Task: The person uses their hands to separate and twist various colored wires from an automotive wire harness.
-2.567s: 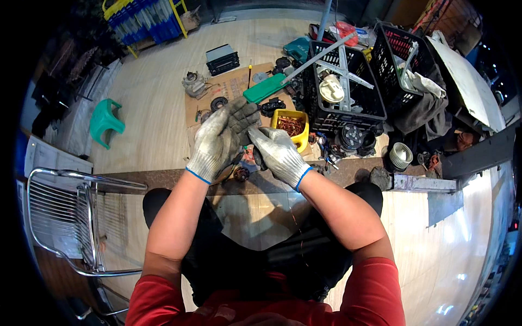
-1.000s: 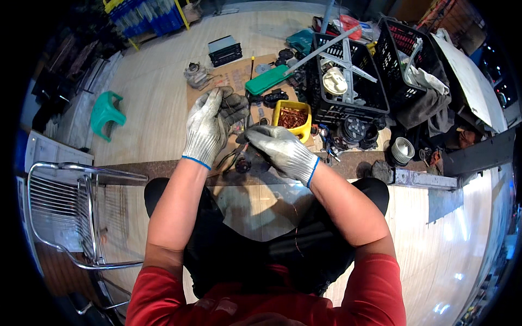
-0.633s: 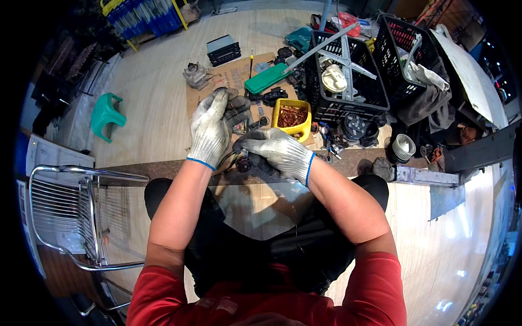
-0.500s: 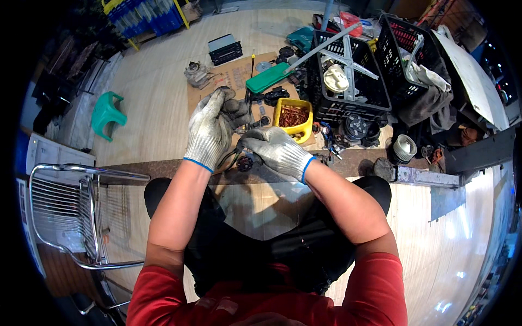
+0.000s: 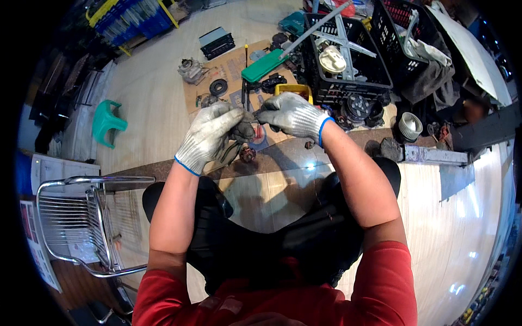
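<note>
My left hand (image 5: 211,130), in a white knit glove with dark fingertips, is closed; whatever its curled fingers hold is hidden. Close on its right, my right hand (image 5: 296,115), gloved alike, pinches something small and dark that I cannot make out. Both hands are raised over the near edge of a cardboard sheet (image 5: 231,69). Just below the left fingers lies a small round reddish part (image 5: 247,155), like a motor winding. Behind the right hand a yellow container (image 5: 296,89) is mostly covered. A black ring (image 5: 218,87) lies beyond the left hand.
A green long-handled plastic piece (image 5: 266,65) leans toward a black crate (image 5: 353,92) at the right. Farther right stands a white fan wheel (image 5: 410,126). A metal chair (image 5: 73,223) and a green stool (image 5: 109,124) are at the left. A greyish metal part (image 5: 190,70) sits at the far left.
My right hand has moved up and right, now hiding most of the yellow container. The left hand has turned and lowered, uncovering the black ring. The whole view has shifted slightly.
</note>
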Available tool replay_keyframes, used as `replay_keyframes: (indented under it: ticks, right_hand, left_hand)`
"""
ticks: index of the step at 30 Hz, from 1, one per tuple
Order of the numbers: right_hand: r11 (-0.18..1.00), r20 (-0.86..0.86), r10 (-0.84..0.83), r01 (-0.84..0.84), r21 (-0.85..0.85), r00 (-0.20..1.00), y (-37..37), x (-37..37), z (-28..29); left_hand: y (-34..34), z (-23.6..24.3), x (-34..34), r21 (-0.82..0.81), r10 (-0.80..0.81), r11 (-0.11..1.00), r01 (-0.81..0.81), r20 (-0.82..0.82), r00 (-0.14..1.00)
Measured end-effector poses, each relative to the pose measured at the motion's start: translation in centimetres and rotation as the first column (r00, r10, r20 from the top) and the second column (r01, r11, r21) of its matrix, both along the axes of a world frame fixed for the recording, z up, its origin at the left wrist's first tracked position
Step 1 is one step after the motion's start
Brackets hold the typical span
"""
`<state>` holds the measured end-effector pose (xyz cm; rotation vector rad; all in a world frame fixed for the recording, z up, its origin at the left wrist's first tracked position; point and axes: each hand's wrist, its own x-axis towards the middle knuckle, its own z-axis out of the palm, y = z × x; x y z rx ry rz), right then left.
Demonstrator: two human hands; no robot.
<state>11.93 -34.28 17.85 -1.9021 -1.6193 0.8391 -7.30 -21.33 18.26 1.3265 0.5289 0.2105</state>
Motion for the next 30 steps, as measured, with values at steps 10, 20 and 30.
replay_keyframes:
  ticks: [10,20,30]
  right_hand:
    - [0.955,-0.474,-0.268,0.296,-0.016,0.839,0.0,-1.5,1.9]
    - [0.945,-0.658,-0.229,0.325,0.025,0.717,-0.4,-4.2,0.9]
    - [0.942,-0.847,-0.134,0.332,0.052,0.514,0.1,-4.6,-0.8]
  left_hand:
    - [-0.3,-2.5,0.4,0.590,0.065,0.803,0.090,-0.236,0.970]
    - [-0.9,-3.1,1.7,-0.271,0.271,0.935,-0.228,0.133,0.953]
    - [-0.9,-3.1,1.9,-0.341,0.140,0.940,-0.008,0.363,0.921]
